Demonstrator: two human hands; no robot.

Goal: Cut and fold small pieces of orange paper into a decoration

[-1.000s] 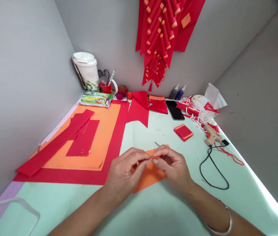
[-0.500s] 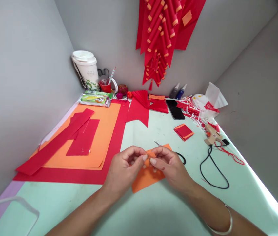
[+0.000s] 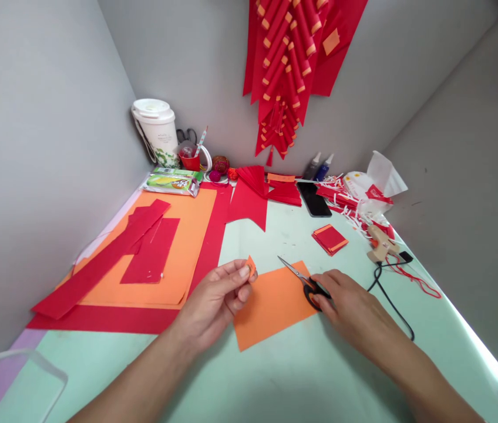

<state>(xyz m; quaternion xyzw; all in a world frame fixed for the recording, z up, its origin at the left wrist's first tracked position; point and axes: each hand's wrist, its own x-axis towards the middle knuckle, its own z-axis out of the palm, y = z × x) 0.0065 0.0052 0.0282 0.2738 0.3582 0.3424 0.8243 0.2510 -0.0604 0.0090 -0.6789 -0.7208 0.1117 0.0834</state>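
Observation:
Between thumb and fingers, my left hand [image 3: 216,302] pinches a small folded piece of orange paper [image 3: 251,267], its pointed tip sticking up. My right hand [image 3: 346,302] has its fingers and thumb closed on the black handles of a pair of scissors [image 3: 305,282]. The scissors lie over a larger orange sheet [image 3: 275,308], blades pointing to the far left. That sheet rests on the pale green tabletop under and between both hands.
Large orange [image 3: 187,235] and red sheets with red strips [image 3: 103,258] cover the left side. A glue gun [image 3: 380,242], phone [image 3: 315,200], paper scraps and a stack of red-orange pieces [image 3: 330,239] lie right. A lidded cup [image 3: 156,132] stands back left; red paper firecrackers [image 3: 284,59] hang behind.
My hands have moved apart. The left keeps the small orange piece, while the right has let go of it, shifted right and closed on the scissors' handles.

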